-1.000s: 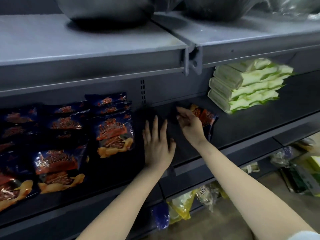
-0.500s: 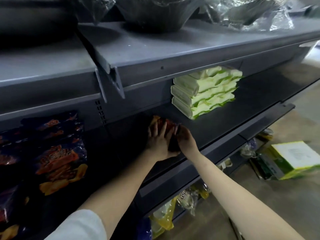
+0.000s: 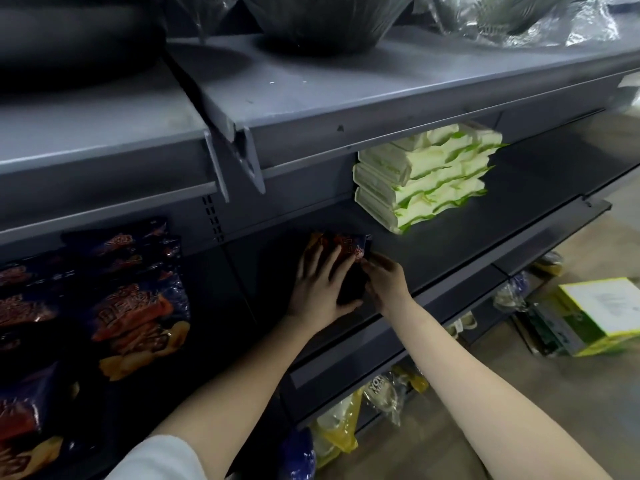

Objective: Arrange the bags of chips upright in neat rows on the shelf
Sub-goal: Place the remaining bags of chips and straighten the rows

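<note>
A dark blue chip bag (image 3: 349, 249) with red and orange print lies on the grey shelf (image 3: 450, 244), between both hands. My left hand (image 3: 320, 289) lies flat on its left side with fingers spread. My right hand (image 3: 386, 282) grips its right edge. Most of the bag is hidden under the hands. More of the same blue chip bags (image 3: 138, 306) stand in rows on the shelf section at the left.
A stack of white and green packs (image 3: 426, 174) sits on the same shelf to the right. An upper shelf (image 3: 346, 98) overhangs with dark bowls on it. Below, bagged goods (image 3: 346, 424) fill a lower shelf and a green-white carton (image 3: 602, 313) lies on the floor.
The view swung to the right. My left hand moved from the bare shelf onto the chip bag, and both hands now hold it a little left of where it lay.
</note>
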Demonstrator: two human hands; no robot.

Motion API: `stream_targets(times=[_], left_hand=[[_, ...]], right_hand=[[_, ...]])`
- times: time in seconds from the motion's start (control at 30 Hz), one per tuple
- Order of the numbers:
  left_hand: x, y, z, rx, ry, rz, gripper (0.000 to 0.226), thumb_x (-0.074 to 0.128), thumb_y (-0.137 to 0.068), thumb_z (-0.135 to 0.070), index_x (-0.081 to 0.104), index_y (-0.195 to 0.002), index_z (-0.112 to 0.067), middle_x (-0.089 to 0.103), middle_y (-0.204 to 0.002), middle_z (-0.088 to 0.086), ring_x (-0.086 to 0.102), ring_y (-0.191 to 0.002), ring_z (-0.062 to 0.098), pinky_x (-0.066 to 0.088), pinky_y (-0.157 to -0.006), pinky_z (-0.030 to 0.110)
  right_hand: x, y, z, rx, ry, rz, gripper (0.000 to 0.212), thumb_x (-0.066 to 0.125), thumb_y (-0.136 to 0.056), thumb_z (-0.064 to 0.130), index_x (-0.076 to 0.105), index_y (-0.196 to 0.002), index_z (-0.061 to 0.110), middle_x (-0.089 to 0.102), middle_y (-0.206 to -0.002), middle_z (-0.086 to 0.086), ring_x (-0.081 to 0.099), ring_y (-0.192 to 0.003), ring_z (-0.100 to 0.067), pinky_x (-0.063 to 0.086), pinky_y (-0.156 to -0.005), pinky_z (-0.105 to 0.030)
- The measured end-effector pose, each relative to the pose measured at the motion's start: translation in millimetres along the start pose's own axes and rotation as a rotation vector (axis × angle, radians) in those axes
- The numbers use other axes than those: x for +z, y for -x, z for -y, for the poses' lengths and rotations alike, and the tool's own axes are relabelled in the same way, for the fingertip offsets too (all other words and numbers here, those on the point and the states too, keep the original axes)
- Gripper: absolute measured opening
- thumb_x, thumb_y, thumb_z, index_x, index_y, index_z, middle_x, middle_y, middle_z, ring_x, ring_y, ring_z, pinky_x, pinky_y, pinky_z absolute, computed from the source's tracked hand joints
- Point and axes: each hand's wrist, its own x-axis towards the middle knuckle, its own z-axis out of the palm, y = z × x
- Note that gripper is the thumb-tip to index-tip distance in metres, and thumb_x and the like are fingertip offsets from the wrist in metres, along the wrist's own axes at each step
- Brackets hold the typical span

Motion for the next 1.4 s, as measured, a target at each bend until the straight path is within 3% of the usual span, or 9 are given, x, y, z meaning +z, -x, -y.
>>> stream_targets(times=[0.13, 0.27, 0.37, 0.5, 0.57, 0.7, 0.97, 1.13, 1.4], left_hand=[[-19, 7, 6, 0.013, 0.068, -0.162, 0.081, 0.08, -0.063, -0.019, 0.042, -0.134, -0.02, 0.049, -0.138, 0.009, 0.041, -0.13, 0.034, 0.043, -0.097, 0.049], [-46, 12, 8, -0.177, 0.145, -0.365, 0.058, 0.08, -0.064, -0.022, 0.061, -0.118, -0.017, 0.068, -0.107, 0.006, 0.066, -0.093, 0.026, 0.053, -0.068, 0.031], [-68, 17, 16, -0.5, 0.57, -0.446, 0.047, 0.068, -0.072, -0.041, 0.063, -0.111, -0.016, 0.071, -0.094, 0.002, 0.068, -0.082, 0.022, 0.051, -0.064, 0.026], [-95, 34, 29, -0.696, 1.141, -0.349, 0.034, 0.069, -0.084, -0.022, 0.054, -0.115, -0.022, 0.06, -0.099, -0.014, 0.058, -0.089, 0.0, 0.041, -0.069, 0.005], [-99, 48, 37, -0.718, 1.296, -0.295, 0.035, 0.066, -0.086, -0.022, 0.051, -0.117, -0.028, 0.058, -0.101, -0.019, 0.053, -0.091, -0.007, 0.042, -0.077, 0.01], [-97, 77, 51, -0.87, 1.385, -0.219, 0.039, 0.071, -0.08, -0.034, 0.056, -0.115, -0.032, 0.063, -0.112, -0.007, 0.057, -0.111, 0.019, 0.045, -0.097, 0.044], [-106, 110, 54, -0.961, 1.342, -0.216, 0.047, 0.066, -0.085, -0.033, 0.049, -0.129, -0.027, 0.055, -0.123, -0.004, 0.05, -0.118, 0.02, 0.042, -0.1, 0.042], [-122, 117, 51, -0.673, 1.206, -0.365, 0.066, 0.067, -0.084, -0.024, 0.031, -0.14, -0.021, 0.041, -0.129, -0.011, 0.043, -0.119, 0.006, 0.037, -0.086, 0.005], [-133, 140, 64, -0.048, 0.485, -0.178, 0.107, 0.072, -0.064, -0.054, 0.011, -0.147, -0.028, 0.005, -0.156, -0.008, 0.007, -0.144, 0.006, 0.01, -0.116, 0.02]], right_hand=[[2, 19, 16, -0.025, -0.154, 0.027, 0.022, 0.044, -0.094, -0.003, 0.061, -0.104, 0.005, 0.066, -0.093, -0.012, 0.063, -0.087, -0.027, 0.051, -0.082, -0.038], [7, 37, 28, -0.08, -0.191, 0.087, 0.031, 0.028, -0.096, -0.005, 0.056, -0.108, 0.004, 0.064, -0.079, -0.008, 0.062, -0.065, -0.015, 0.051, -0.061, -0.021], [11, 45, 27, -0.112, -0.168, 0.042, 0.028, 0.034, -0.098, 0.004, 0.058, -0.111, 0.011, 0.064, -0.09, -0.007, 0.06, -0.073, -0.014, 0.05, -0.062, -0.019], [21, 63, 17, -0.112, -0.114, 0.108, 0.035, 0.057, -0.092, 0.027, 0.051, -0.125, 0.02, 0.056, -0.12, 0.002, 0.056, -0.104, -0.012, 0.046, -0.085, -0.028], [25, 73, 10, -0.094, -0.122, 0.257, 0.058, 0.068, -0.082, 0.035, 0.046, -0.133, 0.018, 0.059, -0.126, 0.001, 0.058, -0.112, -0.017, 0.048, -0.09, -0.033], [35, 99, -3, -0.077, -0.103, 0.528, 0.046, 0.069, -0.076, 0.024, 0.059, -0.119, 0.011, 0.07, -0.11, -0.006, 0.067, -0.1, -0.023, 0.054, -0.086, -0.037], [51, 120, -14, -0.105, 0.004, 0.496, 0.029, 0.074, -0.074, 0.016, 0.068, -0.101, 0.01, 0.071, -0.105, -0.011, 0.066, -0.101, -0.029, 0.047, -0.096, -0.047], [65, 123, 2, -0.168, 0.078, 0.221, 0.03, 0.072, -0.079, 0.023, 0.064, -0.097, 0.0, 0.069, -0.095, -0.018, 0.065, -0.095, -0.029, 0.047, -0.086, -0.037], [54, 109, 26, 0.121, 0.115, 0.351, 0.067, 0.06, -0.089, 0.012, 0.03, -0.141, 0.04, 0.059, -0.12, 0.002, 0.063, -0.089, -0.015, 0.054, -0.059, -0.032]])
